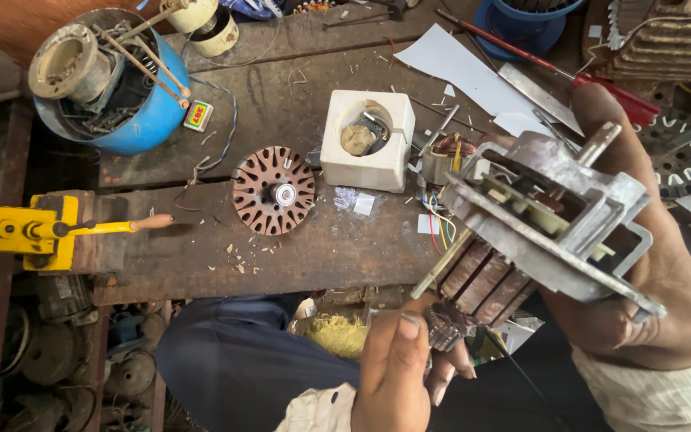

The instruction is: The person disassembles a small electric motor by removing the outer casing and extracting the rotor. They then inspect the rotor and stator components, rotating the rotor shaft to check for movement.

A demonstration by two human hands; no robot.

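My right hand grips a small electric motor from the right side and holds it tilted above my lap. The motor has a grey metal frame, a brown laminated core and coloured wires hanging on its left. My left hand is below it, fingers closed on a small metal tool whose tip sits at the motor's lower end, by a long thin bolt. What kind of tool it is I cannot tell.
A worn wooden bench holds a round slotted copper-coloured core, a white square housing, a blue tub of parts, white paper and a red-handled screwdriver. A yellow hand-crank device sits left.
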